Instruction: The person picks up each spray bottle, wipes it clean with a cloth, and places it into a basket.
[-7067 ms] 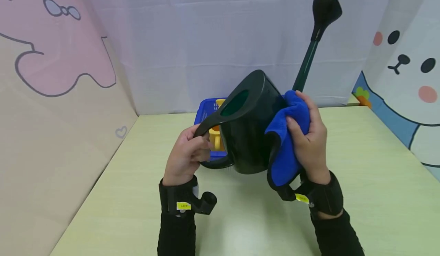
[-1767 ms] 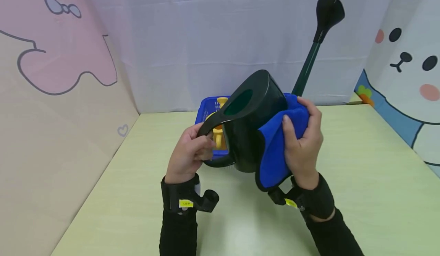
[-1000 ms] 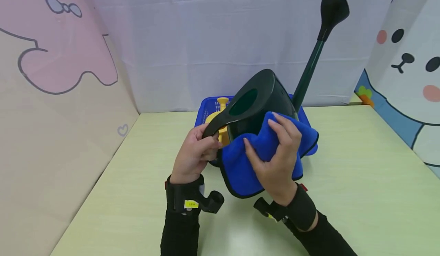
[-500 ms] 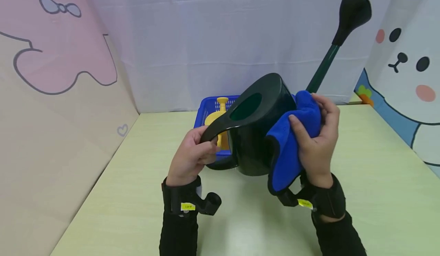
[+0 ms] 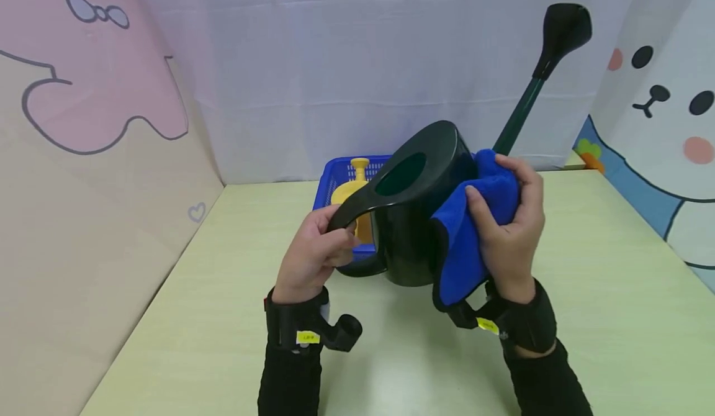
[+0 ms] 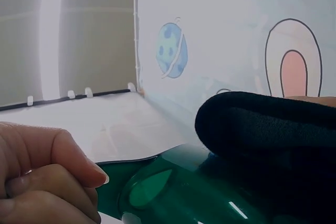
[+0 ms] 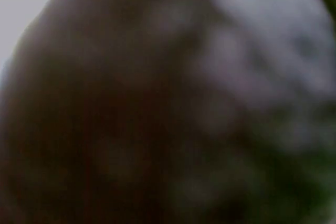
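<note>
A dark green watering can (image 5: pixel 410 236) is held tilted above the table, its long spout rising to the right and ending in a black spout head (image 5: pixel 564 34). My left hand (image 5: pixel 313 254) grips the can's handle. With fingers curled round a blue cloth (image 5: pixel 463 242) edged in black, my right hand (image 5: pixel 511 230) holds it against the can's right side, at the base of the spout. In the left wrist view the curled left fingers (image 6: pixel 50 177) show beside the shiny green can (image 6: pixel 178 198). Only a dark blur fills the right wrist view.
Behind the can, partly hidden by it, a blue basket (image 5: pixel 329 180) stands on the pale table (image 5: pixel 212 316). It holds yellow items, among them a yellow knobbed piece (image 5: pixel 360 166). Printed cloth walls enclose the table at the back and both sides.
A second ago the cloth lay spread across the can's front under my right hand; now hand and cloth are back at its right side. The can's spout has swung slightly right.
</note>
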### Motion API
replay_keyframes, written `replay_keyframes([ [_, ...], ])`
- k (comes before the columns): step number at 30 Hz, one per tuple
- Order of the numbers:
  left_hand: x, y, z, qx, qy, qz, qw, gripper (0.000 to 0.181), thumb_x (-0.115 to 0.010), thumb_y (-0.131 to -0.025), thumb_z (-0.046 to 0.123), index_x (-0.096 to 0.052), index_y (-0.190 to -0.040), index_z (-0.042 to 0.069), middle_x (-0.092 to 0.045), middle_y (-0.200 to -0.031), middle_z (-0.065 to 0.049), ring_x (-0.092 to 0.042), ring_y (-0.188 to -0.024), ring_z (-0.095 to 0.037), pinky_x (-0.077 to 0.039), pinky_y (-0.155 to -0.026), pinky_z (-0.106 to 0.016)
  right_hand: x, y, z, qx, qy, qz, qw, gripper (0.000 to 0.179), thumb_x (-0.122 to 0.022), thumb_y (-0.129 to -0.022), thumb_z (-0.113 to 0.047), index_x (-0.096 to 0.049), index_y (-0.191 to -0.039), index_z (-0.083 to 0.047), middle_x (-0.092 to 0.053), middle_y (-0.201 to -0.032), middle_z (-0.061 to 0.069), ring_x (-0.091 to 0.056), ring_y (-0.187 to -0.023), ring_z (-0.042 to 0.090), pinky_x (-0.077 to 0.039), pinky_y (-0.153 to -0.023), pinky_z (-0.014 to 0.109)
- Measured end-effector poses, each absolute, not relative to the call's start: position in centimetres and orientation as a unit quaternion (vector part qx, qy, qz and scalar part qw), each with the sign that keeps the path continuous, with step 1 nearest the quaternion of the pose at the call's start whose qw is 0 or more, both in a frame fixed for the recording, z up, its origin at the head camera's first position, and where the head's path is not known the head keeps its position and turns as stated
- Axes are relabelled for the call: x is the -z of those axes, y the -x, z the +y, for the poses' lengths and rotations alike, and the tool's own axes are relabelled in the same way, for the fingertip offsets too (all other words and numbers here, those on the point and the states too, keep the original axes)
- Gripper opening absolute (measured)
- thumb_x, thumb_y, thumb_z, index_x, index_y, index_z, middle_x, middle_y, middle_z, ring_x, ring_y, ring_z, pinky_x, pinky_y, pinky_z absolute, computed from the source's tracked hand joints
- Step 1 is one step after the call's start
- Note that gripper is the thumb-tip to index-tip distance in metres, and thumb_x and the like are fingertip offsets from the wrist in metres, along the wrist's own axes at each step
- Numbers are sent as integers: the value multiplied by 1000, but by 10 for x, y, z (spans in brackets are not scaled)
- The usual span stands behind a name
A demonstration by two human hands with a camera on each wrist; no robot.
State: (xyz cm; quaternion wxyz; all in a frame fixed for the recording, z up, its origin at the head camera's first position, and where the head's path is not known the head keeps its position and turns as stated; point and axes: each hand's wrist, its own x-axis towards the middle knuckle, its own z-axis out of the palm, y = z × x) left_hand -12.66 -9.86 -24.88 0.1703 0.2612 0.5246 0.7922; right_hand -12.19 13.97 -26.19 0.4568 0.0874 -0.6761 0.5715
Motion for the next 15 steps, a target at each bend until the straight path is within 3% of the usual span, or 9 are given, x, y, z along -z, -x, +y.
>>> replay_keyframes([
  [4,250,126,-96,-795,-265,521,165,12,-43,-81,0,-50,-80,10,-39,-56,5,-24,-43,-12,-13,-44,-26,265,117,124,-516,-133,-667,521,53,-66,-80,-33,-51,-115,4,-54,-124,15,-52,-115,21,-42,-99,39],
  [8,249,125,-93,-794,-258,528,159,12,-43,-81,0,-50,-81,10,-37,-54,5,-26,-42,-11,-15,-43,-24,271,116,105,-445,-172,-669,570,60,-64,-78,-48,-52,-109,3,-51,-123,21,-49,-116,28,-40,-99,44],
  [15,249,125,-88,-788,-238,549,148,13,-44,-80,-1,-52,-84,9,-34,-55,5,-29,-41,-8,-20,-42,-21,286,115,79,-329,-216,-677,622,45,-64,-81,-40,-53,-105,-3,-46,-121,20,-44,-114,32,-39,-97,45],
])
